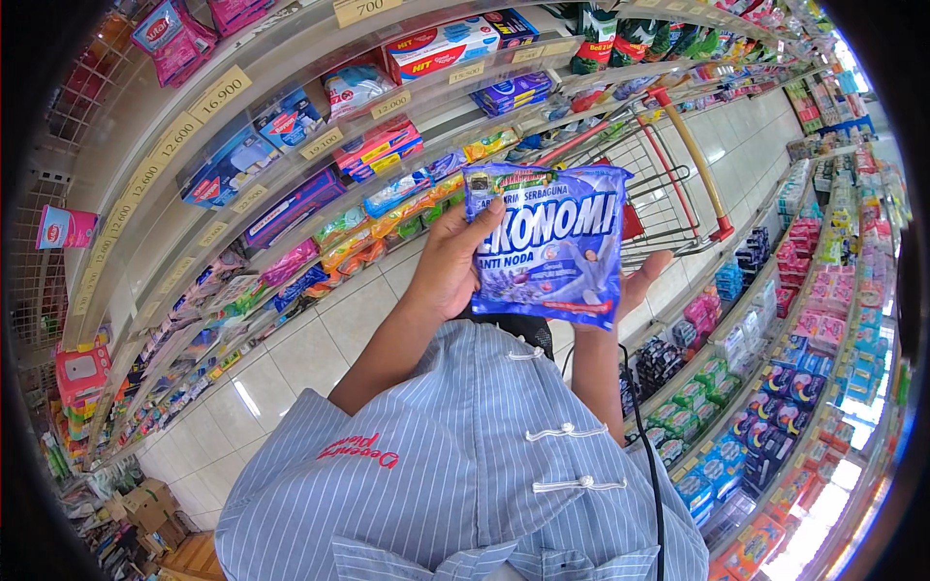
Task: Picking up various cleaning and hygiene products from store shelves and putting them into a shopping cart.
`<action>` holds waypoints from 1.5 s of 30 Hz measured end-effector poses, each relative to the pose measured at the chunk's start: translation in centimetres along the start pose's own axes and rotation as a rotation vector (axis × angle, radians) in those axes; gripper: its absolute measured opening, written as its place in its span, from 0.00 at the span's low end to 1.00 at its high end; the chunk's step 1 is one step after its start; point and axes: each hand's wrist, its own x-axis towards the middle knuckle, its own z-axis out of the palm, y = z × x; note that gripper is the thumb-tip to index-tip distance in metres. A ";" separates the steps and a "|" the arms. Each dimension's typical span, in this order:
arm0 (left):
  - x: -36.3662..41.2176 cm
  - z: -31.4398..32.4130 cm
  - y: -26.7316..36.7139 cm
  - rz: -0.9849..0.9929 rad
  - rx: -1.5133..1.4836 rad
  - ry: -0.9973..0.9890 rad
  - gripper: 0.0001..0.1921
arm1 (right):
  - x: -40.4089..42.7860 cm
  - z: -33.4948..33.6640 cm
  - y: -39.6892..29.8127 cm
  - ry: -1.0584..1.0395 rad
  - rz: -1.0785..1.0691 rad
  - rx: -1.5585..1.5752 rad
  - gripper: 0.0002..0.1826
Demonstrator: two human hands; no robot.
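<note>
Upright before my chest is a purple plastic pouch of Ekonomi cream soap [548, 243], its printed front facing me. My left hand [458, 254] grips its left side, with the thumb across the front near the upper left corner. Behind the right edge, my right hand [639, 287] supports the pouch; its thumb sticks out past the edge, and the pouch hides most of its fingers. Just beyond the pouch stands a wire shopping cart [654, 181] with a yellow-and-red handle, partly covered by the pouch.
To the left, curved store shelves [174, 145] with price tags carry boxed insect repellents and bagged goods. Shelves on the right [770, 363] hold rows of soap boxes and packets. A tiled floor [298, 348] runs between them. Cardboard boxes [149, 505] lie at lower left. A black cable [647, 450] hangs along my shirt.
</note>
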 end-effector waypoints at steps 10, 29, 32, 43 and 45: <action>0.1 0.2 2.1 0.095 0.518 -0.167 0.12 | 0.3 0.6 0.1 0.172 0.133 -0.613 0.28; 2.5 -1.2 -0.4 0.193 1.085 -0.286 0.10 | 0.2 -1.0 -2.8 0.019 -0.454 -1.801 0.36; 3.3 -0.8 -1.9 0.126 1.222 -0.342 0.11 | 0.6 0.0 -3.0 -0.134 -0.248 -1.910 0.32; 10.1 -3.1 -9.8 -0.353 0.996 -0.377 0.22 | 4.6 -6.3 -12.3 -0.143 0.329 -1.737 0.12; 11.4 -0.5 -10.5 -0.340 1.061 -0.367 0.20 | 5.3 -10.3 -16.1 -0.110 0.282 -1.394 0.22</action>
